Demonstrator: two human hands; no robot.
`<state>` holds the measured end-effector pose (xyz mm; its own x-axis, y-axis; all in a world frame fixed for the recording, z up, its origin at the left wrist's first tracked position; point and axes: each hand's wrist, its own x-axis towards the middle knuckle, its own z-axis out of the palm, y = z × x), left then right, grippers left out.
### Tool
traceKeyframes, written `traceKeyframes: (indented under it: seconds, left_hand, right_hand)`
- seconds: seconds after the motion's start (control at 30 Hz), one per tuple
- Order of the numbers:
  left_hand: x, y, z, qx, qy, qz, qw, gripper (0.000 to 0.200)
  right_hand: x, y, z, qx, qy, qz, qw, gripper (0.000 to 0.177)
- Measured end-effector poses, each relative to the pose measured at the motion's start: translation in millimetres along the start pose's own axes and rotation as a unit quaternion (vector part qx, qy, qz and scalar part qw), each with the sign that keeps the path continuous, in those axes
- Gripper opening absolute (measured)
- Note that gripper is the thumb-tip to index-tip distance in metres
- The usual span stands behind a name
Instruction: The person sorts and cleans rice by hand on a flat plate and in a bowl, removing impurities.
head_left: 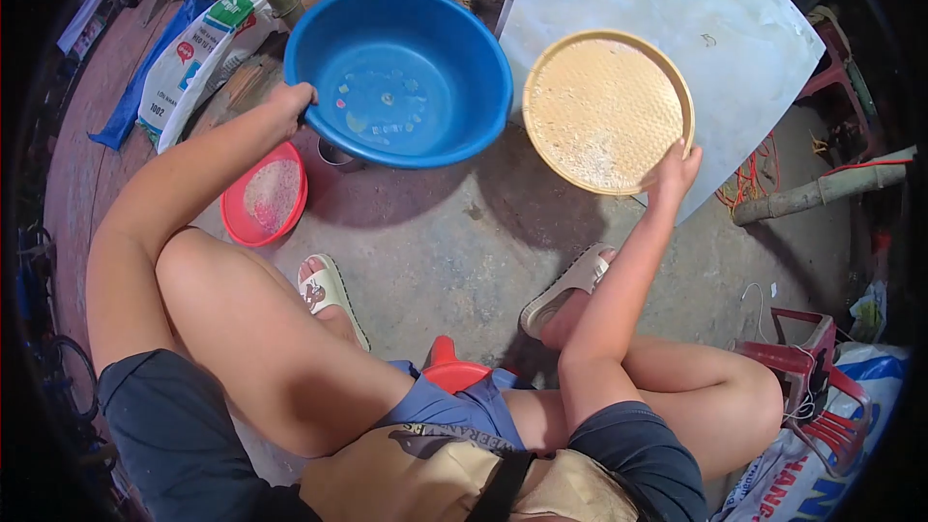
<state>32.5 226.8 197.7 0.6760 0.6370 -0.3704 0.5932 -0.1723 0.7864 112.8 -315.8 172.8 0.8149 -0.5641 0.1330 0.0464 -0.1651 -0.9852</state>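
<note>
My left hand (294, 108) is closed on the left rim of a large blue plastic basin (416, 87), which is held up and tilted toward me. Nothing but a few small specks and worn marks shows on its bottom. My right hand (674, 170) grips the lower right rim of a round woven bamboo tray (580, 97), held level with the basin and apart from it. Pale crumbs or grains, with whiter bits near the lower edge, lie in the tray. Below my left forearm, a red bowl (232, 205) with pale grains stands on the floor.
A metal bowl (335, 157) sits partly hidden under the basin. Behind the tray leans a pale marbled panel (744, 29). Printed sacks (198, 63) lie at left. A bamboo pole (822, 195) and red plastic stool (807, 358) are at right. Something red (449, 367) shows between my legs.
</note>
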Motion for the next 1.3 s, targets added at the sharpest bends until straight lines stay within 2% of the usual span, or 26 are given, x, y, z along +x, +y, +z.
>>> traceKeyframes:
  seconds: [0.07, 0.1, 0.17, 0.2, 0.27, 0.3, 0.37, 0.53, 0.57, 0.6, 0.63, 0.67, 0.7, 0.73, 0.8, 0.83, 0.87, 0.93, 0.97, 1.0, 1.03, 1.07, 1.13, 1.27, 1.3]
  left_hand:
    - [-19, 2, 18, -0.038, -0.024, -0.061, 0.997, 0.029]
    - [-26, 2, 27, -0.039, -0.024, -0.06, 0.997, 0.029]
    - [-35, -1, 45, -0.083, -0.057, -0.142, 0.985, 0.025]
    - [-34, -8, 51, -0.083, -0.056, -0.14, 0.985, 0.025]
    - [-33, -22, 65, -0.065, -0.145, -0.19, 0.969, 0.025]
    - [-33, -29, 71, -0.064, -0.145, -0.188, 0.969, 0.025]
    - [-38, -41, 80, 0.009, -0.19, -0.123, 0.974, 0.032]
    - [-48, -46, 93, 0.021, -0.232, -0.119, 0.965, 0.029]
    - [-43, -47, 95, 0.024, -0.255, -0.131, 0.958, 0.028]
    - [-37, -47, 97, 0.026, -0.278, -0.142, 0.95, 0.028]
    - [-29, -45, 97, 0.023, -0.276, -0.14, 0.951, 0.028]
    - [-29, -37, 96, 0.076, -0.267, -0.137, 0.951, 0.032]
    - [-35, -26, 93, 0.128, -0.258, -0.136, 0.948, 0.035]
    - [-41, -17, 91, 0.124, -0.255, -0.138, 0.949, 0.035]
    - [-60, 10, 85, 0.176, -0.246, -0.171, 0.938, 0.041]
    - [-23, -14, 90, 0.168, -0.268, -0.172, 0.933, 0.057]
    - [-26, -11, 91, 0.165, -0.266, -0.174, 0.934, 0.057]
    - [-35, -3, 94, 0.13, -0.171, -0.01, 0.977, 0.061]
    - [-30, -3, 89, 0.128, -0.168, -0.011, 0.977, 0.061]
    - [-24, 0, 82, 0.201, -0.156, 0.171, 0.952, 0.061]
    - [-19, 2, 77, 0.265, -0.136, 0.346, 0.89, 0.061]
    - [-19, 7, 72, 0.261, -0.13, 0.345, 0.892, 0.061]
    - [-22, 16, 64, 0.261, -0.231, 0.485, 0.802, 0.061]
    - [-63, 37, 61, 0.262, -0.212, 0.501, 0.797, 0.06]
    - [-71, 42, 62, 0.258, -0.19, 0.523, 0.79, 0.058]
  right_hand:
    - [-17, -26, 11, -0.016, -0.013, -0.043, 0.999, 0.016]
    - [-18, -24, 18, -0.008, -0.021, -0.083, 0.996, 0.016]
    - [-25, -21, 34, 0.007, -0.033, -0.1, 0.994, 0.016]
    - [-31, -22, 41, 0.022, -0.045, -0.116, 0.992, 0.016]
    - [-44, -26, 55, 0.02, -0.055, -0.135, 0.989, 0.016]
    - [-50, -28, 62, 0.015, -0.065, -0.152, 0.986, 0.017]
    - [-62, -32, 73, 0.04, -0.093, -0.17, 0.98, 0.016]
    - [-88, -21, 92, 0.038, -0.211, -0.172, 0.962, 0.014]
    - [-97, -30, 88, -0.039, -0.231, -0.145, 0.961, 0.011]
    - [-102, -28, 89, -0.039, -0.232, -0.146, 0.961, 0.011]
    - [-104, -26, 92, -0.067, -0.249, -0.218, 0.941, 0.013]
    - [-108, -26, 97, -0.094, -0.264, -0.289, 0.915, 0.017]
    - [-116, -36, 99, -0.084, -0.263, -0.343, 0.898, 0.031]
    - [-122, -40, 102, -0.083, -0.267, -0.345, 0.896, 0.031]
    - [-133, -47, 109, -0.089, -0.282, -0.449, 0.843, 0.031]
    - [-139, -51, 111, -0.092, -0.292, -0.471, 0.827, 0.031]
    - [-143, -50, 115, -0.09, -0.295, -0.473, 0.826, 0.031]
    - [-150, -45, 122, -0.05, -0.278, -0.503, 0.817, 0.03]
    - [-151, -49, 119, -0.059, -0.265, -0.501, 0.822, 0.03]
    - [-149, -50, 119, -0.056, -0.268, -0.503, 0.82, 0.03]
    - [-147, -52, 120, -0.04, -0.251, -0.511, 0.821, 0.029]
    - [-144, -54, 120, -0.023, -0.235, -0.521, 0.82, 0.029]
    - [-137, -60, 118, -0.018, -0.231, -0.525, 0.819, 0.029]
    - [-112, -75, 107, 0.031, -0.229, -0.486, 0.843, 0.029]
    - [-106, -81, 99, -0.004, -0.274, -0.441, 0.854, 0.03]
